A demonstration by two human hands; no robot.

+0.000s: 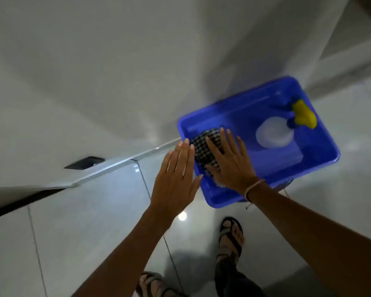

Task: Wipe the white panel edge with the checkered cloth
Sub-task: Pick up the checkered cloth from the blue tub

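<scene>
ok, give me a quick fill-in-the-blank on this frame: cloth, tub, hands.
1. The checkered cloth lies inside the ____ tub.
2. The spray bottle in the tub has a ____ trigger head.
3. The ____ hand reaches over the cloth, fingers spread.
4. The left hand is flat and open, holding ____.

Missing words: blue; yellow; right; nothing
</scene>
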